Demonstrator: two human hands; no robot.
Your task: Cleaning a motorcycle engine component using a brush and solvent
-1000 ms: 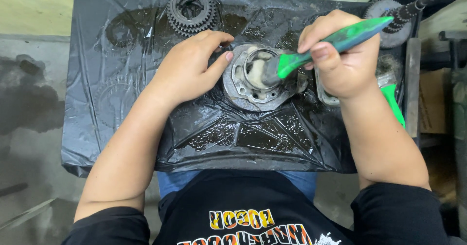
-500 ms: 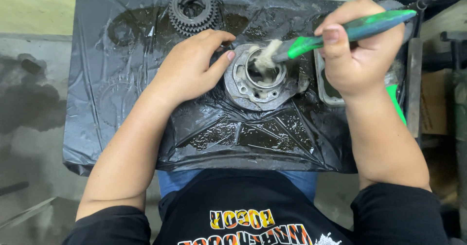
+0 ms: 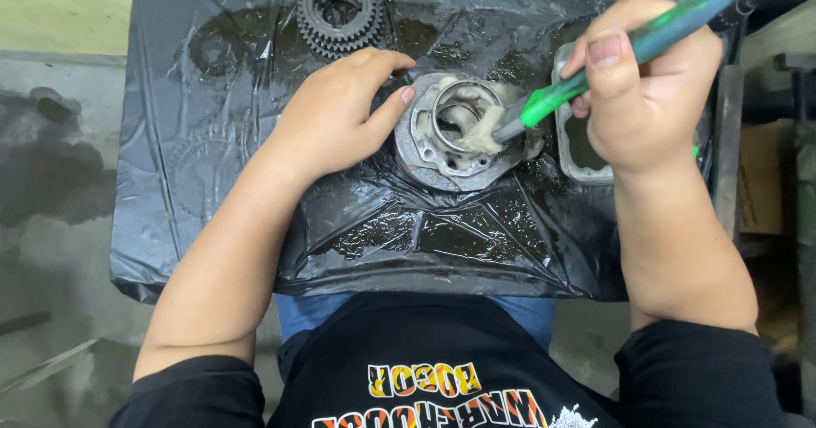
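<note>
The round metal housing (image 3: 455,135) sits mid-sheet on the wet black plastic (image 3: 255,139). The left hand (image 3: 336,113) presses flat against its left rim, fingers spread, steadying it. The right hand (image 3: 646,88) clamps a green brush (image 3: 595,67), bristles inside the bore. A gear cluster (image 3: 338,11) lies beyond the housing.

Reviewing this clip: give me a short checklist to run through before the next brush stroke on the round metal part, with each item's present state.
1. Left hand steadies the round metal part: ok.
2. Right hand grips the green brush firmly: ok.
3. Bristles reach the part's bore: ok.
4. Black plastic sheet covers the work surface beneath: ok.
5. Gear cluster lies apart from the stroke: ok.
6. Fluid in the tray beside the part: cannot tell.
</note>
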